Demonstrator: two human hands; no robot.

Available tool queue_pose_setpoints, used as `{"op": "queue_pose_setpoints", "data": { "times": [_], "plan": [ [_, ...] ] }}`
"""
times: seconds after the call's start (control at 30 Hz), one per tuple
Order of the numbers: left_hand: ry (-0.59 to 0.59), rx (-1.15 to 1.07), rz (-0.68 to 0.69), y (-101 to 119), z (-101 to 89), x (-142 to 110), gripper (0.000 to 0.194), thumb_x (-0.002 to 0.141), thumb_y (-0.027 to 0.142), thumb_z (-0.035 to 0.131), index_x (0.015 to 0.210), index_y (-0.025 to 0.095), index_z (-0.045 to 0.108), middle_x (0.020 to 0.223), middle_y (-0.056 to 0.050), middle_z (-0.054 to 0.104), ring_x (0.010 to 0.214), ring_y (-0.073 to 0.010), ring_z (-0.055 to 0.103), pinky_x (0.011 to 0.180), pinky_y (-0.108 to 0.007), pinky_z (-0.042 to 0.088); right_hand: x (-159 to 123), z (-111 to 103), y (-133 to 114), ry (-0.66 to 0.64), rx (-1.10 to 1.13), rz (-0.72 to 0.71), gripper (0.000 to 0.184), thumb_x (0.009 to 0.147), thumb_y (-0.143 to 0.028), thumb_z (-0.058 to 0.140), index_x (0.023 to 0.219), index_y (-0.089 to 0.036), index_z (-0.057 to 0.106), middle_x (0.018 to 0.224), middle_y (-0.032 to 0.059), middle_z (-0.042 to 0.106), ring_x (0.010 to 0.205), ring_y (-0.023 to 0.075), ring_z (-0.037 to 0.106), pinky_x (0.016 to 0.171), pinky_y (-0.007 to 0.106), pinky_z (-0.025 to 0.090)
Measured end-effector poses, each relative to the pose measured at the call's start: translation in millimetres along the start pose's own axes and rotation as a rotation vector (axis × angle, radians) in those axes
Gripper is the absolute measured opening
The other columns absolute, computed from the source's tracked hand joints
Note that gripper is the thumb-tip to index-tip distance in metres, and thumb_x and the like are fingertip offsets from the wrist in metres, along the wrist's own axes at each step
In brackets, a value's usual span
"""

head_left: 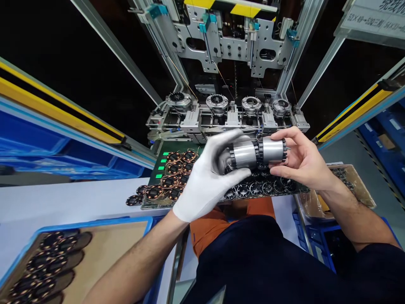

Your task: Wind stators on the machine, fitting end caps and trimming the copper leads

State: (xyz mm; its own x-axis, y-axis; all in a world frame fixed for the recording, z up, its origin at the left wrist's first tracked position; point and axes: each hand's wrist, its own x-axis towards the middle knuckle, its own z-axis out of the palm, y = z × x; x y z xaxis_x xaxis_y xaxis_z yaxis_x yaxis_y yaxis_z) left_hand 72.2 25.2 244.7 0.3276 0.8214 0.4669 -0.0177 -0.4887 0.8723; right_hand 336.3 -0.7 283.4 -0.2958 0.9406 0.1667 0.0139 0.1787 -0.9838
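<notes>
My left hand (210,175), in a white glove, is wrapped round a silver stator core (245,154) with black toothed end caps. My bare right hand (303,162) grips a second stator core (273,150) between thumb and fingers. The two cores lie on their sides, end to end, apparently touching. Below them, the green work board (164,147) carries copper-wound stators (174,169) on the left and unwound black-toothed cores (243,190) on the right, partly hidden by my hands.
Ahead stands a winding machine with several round fixtures (217,101) and thin wires from above. A blue-rimmed tray (126,220) with wound stators lies lower left. A cardboard box (360,185) sits at right. Yellow-black guard posts (63,109) flank both sides.
</notes>
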Motion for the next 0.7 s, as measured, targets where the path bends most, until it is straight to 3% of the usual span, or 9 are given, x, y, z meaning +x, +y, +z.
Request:
{"op": "queue_pose_setpoints", "data": {
  "times": [0.07, 0.17, 0.27, 0.33, 0.43, 0.5, 0.57, 0.63, 0.7],
  "plan": [
    [0.007, 0.047, -0.03, -4.3, -0.8, 2.6, 0.081, 0.09, 0.046, 0.1, 0.16, 0.031, 0.062, 0.16, -0.011, 0.073, 0.148, -0.0343, 0.073, 0.124, -0.049, 0.064, 1.6, -1.2, 1.3, 0.028, -0.037, -0.03, 0.044, 0.092, -0.047, 0.098, 0.124, -0.031, 0.073, 0.121, 0.0031, 0.078, 0.107, 0.022, 0.08, 0.094, 0.037, 0.074],
    [-0.018, 0.096, -0.079, -9.3, -1.1, 5.7, 0.076, 0.089, 0.044, 0.099, 0.155, 0.029, 0.066, 0.159, -0.011, 0.074, 0.148, -0.035, 0.072, 0.128, -0.052, 0.061, 3.8, -5.3, 5.0, 0.069, -0.073, -0.069, 0.033, 0.098, -0.048, 0.093, 0.12, -0.031, 0.077, 0.123, 0.0037, 0.079, 0.116, 0.0233, 0.079, 0.105, 0.041, 0.071],
    [-0.039, 0.064, -0.099, -11.8, 0.5, 7.9, 0.073, 0.089, 0.04, 0.098, 0.155, 0.029, 0.067, 0.156, -0.01, 0.075, 0.148, -0.0339, 0.072, 0.128, -0.052, 0.06, 4.7, -11.0, 10.2, 0.063, 0.007, 0.013, 0.071, 0.086, -0.039, 0.105, 0.146, -0.036, 0.068, 0.124, 0.0016, 0.082, 0.117, 0.0234, 0.081, 0.104, 0.039, 0.072],
    [-0.042, 0.014, -0.088, -12.6, 2.1, 9.6, 0.067, 0.092, 0.041, 0.097, 0.152, 0.029, 0.069, 0.154, -0.01, 0.076, 0.145, -0.0325, 0.074, 0.126, -0.049, 0.061, 5.1, -14.3, 13.4, 0.043, 0.047, 0.073, 0.086, 0.08, -0.036, 0.109, 0.153, -0.034, 0.063, 0.126, 0.0024, 0.082, 0.107, 0.0215, 0.083, 0.093, 0.034, 0.075],
    [-0.025, -0.05, -0.058, -13.0, 4.7, 12.6, 0.046, 0.099, 0.042, 0.09, 0.141, 0.03, 0.074, 0.146, -0.007, 0.079, 0.138, -0.0292, 0.077, 0.119, -0.045, 0.066, 6.4, -16.8, 16.4, -0.017, 0.063, 0.101, 0.072, 0.085, -0.036, 0.105, 0.147, -0.03, 0.068, 0.145, 0.0064, 0.075, 0.089, 0.0149, 0.082, 0.073, 0.025, 0.072],
    [-0.012, -0.063, -0.048, -13.6, 6.7, 14.4, 0.036, 0.101, 0.038, 0.088, 0.133, 0.029, 0.075, 0.142, -0.007, 0.081, 0.136, -0.0278, 0.078, 0.117, -0.044, 0.067, 8.1, -16.8, 17.4, -0.03, 0.074, 0.074, 0.065, 0.086, -0.035, 0.104, 0.142, -0.03, 0.071, 0.148, 0.0063, 0.072, 0.089, 0.0132, 0.081, 0.072, 0.022, 0.071],
    [-0.005, -0.07, -0.048, -16.0, 8.7, 15.9, 0.031, 0.1, 0.033, 0.089, 0.128, 0.028, 0.076, 0.141, -0.007, 0.081, 0.136, -0.0271, 0.078, 0.117, -0.043, 0.067, 10.3, -16.6, 17.8, -0.013, 0.086, 0.045, 0.059, 0.087, -0.037, 0.103, 0.137, -0.028, 0.073, 0.137, 0.005, 0.075, 0.089, 0.0129, 0.08, 0.076, 0.023, 0.071],
    [0.011, -0.072, -0.049, -20.9, 10.3, 17.6, 0.036, 0.099, 0.033, 0.09, 0.13, 0.028, 0.075, 0.142, -0.007, 0.08, 0.136, -0.0265, 0.078, 0.116, -0.042, 0.067, 12.5, -17.0, 17.7, 0.011, 0.087, 0.036, 0.051, 0.091, -0.043, 0.1, 0.132, -0.027, 0.074, 0.125, 0.0034, 0.076, 0.083, 0.0119, 0.077, 0.074, 0.024, 0.069],
    [0.032, -0.066, -0.049, -27.2, 11.3, 20.1, 0.055, 0.094, 0.039, 0.096, 0.142, 0.029, 0.071, 0.15, -0.009, 0.077, 0.138, -0.0275, 0.077, 0.117, -0.042, 0.067, 14.2, -18.5, 17.8, 0.024, 0.063, 0.033, 0.045, 0.096, -0.047, 0.096, 0.129, -0.026, 0.075, 0.121, 0.003, 0.077, 0.079, 0.0111, 0.074, 0.072, 0.025, 0.067]
  ]
}}
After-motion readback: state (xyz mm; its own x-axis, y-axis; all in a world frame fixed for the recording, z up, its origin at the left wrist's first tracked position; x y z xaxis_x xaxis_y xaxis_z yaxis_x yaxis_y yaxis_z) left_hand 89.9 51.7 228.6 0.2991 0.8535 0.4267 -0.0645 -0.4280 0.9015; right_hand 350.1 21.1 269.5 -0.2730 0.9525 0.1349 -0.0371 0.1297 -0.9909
